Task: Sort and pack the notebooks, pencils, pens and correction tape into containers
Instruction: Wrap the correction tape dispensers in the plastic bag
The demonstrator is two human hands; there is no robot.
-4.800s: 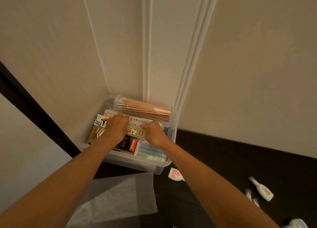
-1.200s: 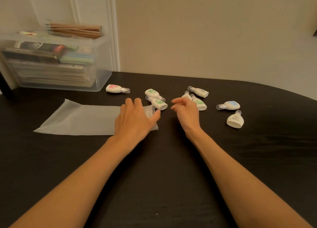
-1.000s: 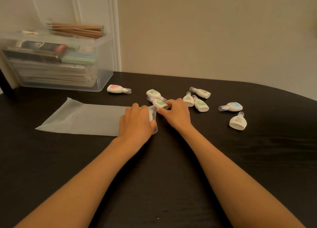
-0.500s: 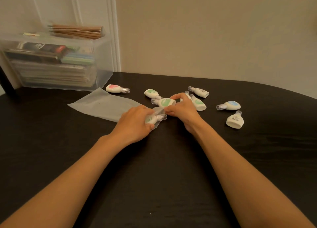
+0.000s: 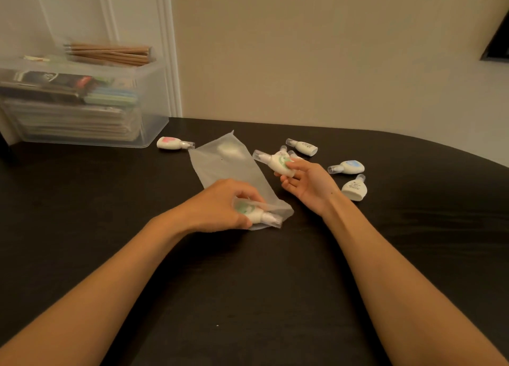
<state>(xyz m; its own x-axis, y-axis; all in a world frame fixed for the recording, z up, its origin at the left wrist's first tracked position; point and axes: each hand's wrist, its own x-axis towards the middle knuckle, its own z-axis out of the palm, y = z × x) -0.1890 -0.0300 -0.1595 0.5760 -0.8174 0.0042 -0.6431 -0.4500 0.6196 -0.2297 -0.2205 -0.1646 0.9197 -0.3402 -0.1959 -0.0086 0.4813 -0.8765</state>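
Your left hand (image 5: 220,204) grips a green correction tape (image 5: 252,213) at the near end of the cloudy plastic bag (image 5: 225,167), with some of the bag over it. The bag lies on the black table (image 5: 248,283). Your right hand (image 5: 308,185) pinches a second green tape (image 5: 278,163) just beside the bag. A pink tape (image 5: 170,143), a blue tape (image 5: 349,167) and a white tape (image 5: 354,190) lie near. The clear box (image 5: 155,104) at the back left holds notebooks (image 5: 68,123), with pencils (image 5: 110,54) on top.
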